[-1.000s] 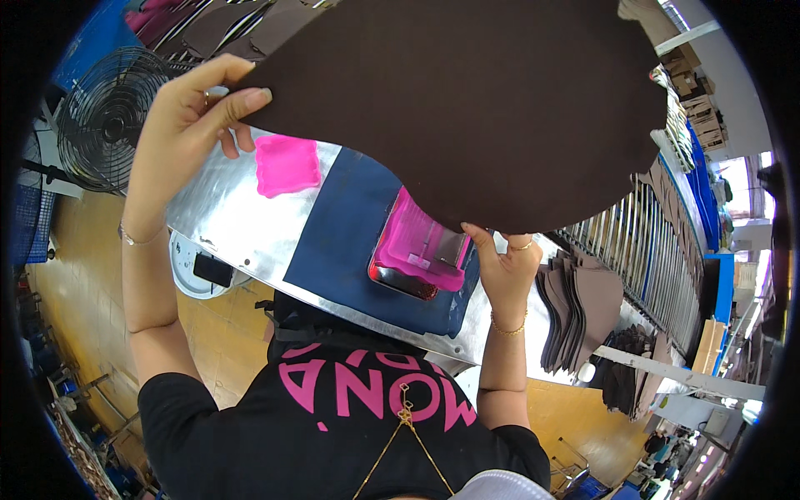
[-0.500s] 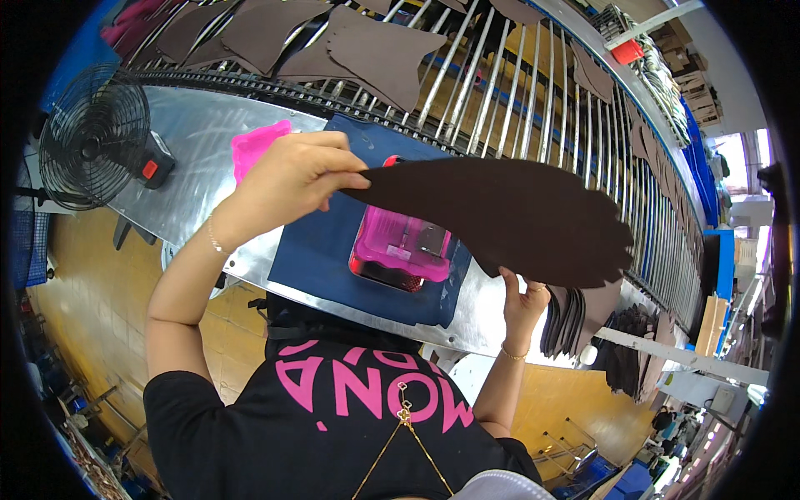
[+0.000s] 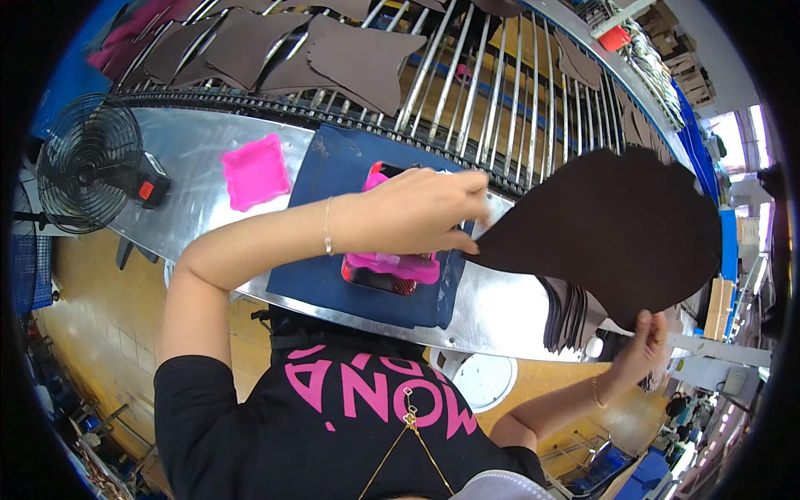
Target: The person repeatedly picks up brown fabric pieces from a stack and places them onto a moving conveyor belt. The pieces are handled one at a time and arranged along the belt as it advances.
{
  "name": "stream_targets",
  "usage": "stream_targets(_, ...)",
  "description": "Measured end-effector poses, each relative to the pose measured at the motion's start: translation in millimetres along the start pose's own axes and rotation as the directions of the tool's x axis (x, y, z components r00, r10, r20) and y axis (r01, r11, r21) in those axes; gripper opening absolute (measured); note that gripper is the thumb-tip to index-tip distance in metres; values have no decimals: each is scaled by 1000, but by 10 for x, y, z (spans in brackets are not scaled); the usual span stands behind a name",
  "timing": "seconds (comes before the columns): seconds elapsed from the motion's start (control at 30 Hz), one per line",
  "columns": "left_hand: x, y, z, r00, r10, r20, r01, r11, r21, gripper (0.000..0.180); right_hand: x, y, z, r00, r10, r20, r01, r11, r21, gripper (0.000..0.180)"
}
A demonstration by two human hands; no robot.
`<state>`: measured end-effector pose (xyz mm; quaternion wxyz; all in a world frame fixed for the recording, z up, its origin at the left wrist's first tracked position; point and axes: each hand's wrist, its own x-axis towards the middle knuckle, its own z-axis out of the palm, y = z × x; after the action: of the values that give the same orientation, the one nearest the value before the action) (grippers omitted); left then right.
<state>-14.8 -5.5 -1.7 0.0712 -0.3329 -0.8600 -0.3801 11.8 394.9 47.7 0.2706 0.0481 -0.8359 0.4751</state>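
Observation:
A large dark brown sheet piece (image 3: 617, 225), leather-like with one scalloped edge and a narrow end, is held up over the right side of the work table. My left hand (image 3: 425, 212) reaches across, its thumb and fingers at the narrow end. My right hand (image 3: 646, 346) pinches the lower right edge of the sheet piece between thumb and fingers. Beneath my left wrist a pink tray (image 3: 404, 267) sits on a red and black base (image 3: 379, 279), partly covered by the hand. A dark blue mat (image 3: 312, 267) lies under them.
Left of the mat lies a pink scalloped tray (image 3: 256, 172); a black fan (image 3: 89, 162) stands farther left. Behind the table (image 3: 192, 142) runs a rack of metal rods (image 3: 500, 100) carrying brown pieces (image 3: 362, 62). A stack of brown pieces (image 3: 567, 312) overhangs the table's front right edge.
Both hands and the brown sheet piece have swung to the right, and the sheet has turned to face the view more fully. The left forearm now crosses over the blue mat.

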Motion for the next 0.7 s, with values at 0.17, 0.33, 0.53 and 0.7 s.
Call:
stream_targets(0.17,511,64,-588,926,32,-376,-51,998,-42,58,672,-551,-111,904,-323,282,428,715,-553,19)
stream_targets(0.33,731,-223,-557,938,196,-286,-145,971,189,28,1205,-1198,609,634,-458,624,772,322,-548,18)
stream_targets(0.53,488,-841,-449,884,-359,-301,264,912,-313,17,1214,-1660,1412,563,-683,466,757,200,-622,21)
stream_targets(0.7,-71,-1742,-429,574,-784,-236,200,414,-888,14,1106,-1308,1174,681,-695,228,656,441,-613,21)
